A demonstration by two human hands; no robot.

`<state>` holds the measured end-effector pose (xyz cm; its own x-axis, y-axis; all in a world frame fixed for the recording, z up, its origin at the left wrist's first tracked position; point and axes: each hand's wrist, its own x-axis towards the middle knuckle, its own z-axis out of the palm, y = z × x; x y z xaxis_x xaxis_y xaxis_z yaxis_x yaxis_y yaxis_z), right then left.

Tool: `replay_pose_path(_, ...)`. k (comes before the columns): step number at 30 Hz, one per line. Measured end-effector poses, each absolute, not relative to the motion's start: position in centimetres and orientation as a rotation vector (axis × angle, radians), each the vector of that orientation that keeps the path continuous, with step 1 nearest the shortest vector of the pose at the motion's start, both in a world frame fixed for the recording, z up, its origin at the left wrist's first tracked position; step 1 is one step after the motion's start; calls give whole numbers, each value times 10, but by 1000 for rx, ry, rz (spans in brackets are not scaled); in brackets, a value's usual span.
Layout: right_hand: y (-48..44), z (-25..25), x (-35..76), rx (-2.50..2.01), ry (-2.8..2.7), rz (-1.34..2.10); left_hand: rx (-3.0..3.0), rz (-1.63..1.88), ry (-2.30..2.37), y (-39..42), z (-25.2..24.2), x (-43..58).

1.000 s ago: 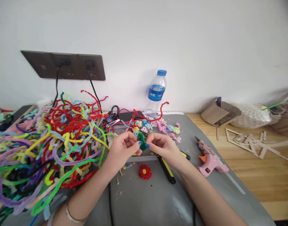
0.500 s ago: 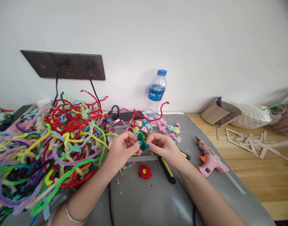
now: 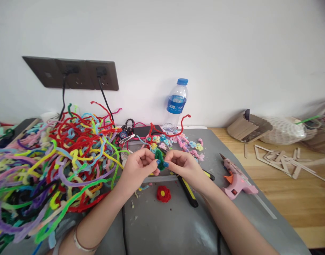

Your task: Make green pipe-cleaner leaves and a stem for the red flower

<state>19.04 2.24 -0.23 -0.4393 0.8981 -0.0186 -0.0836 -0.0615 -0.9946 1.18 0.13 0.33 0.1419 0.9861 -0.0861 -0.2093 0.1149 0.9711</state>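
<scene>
Between my two hands, above the grey table, is a dark green fuzzy pipe cleaner (image 3: pixel 159 158) bent into a small loop. My left hand (image 3: pixel 142 165) pinches it from the left, thumb against fingers. From the other side my right hand (image 3: pixel 181 166) grips its right edge with thumb and forefinger. Just below them a red pipe-cleaner flower (image 3: pixel 163 194) with a yellow centre lies on the table. Pliers with yellow and black handles (image 3: pixel 188 192) rest partly hidden under my right hand and wrist.
A large tangle of coloured pipe cleaners (image 3: pixel 79 152) covers the left side. Small pastel flowers (image 3: pixel 183 141) lie behind my hands, near a water bottle (image 3: pixel 177 102). A pink glue gun (image 3: pixel 238 179) lies at right, with wooden sticks (image 3: pixel 283 161) beyond it.
</scene>
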Motion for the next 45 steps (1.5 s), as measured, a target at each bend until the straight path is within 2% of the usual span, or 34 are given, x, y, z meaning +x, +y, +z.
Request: replay_pose_path(45, 22, 0, 189, -946, -1456, 1593, 1039, 1121, 1028, 1, 3, 12)
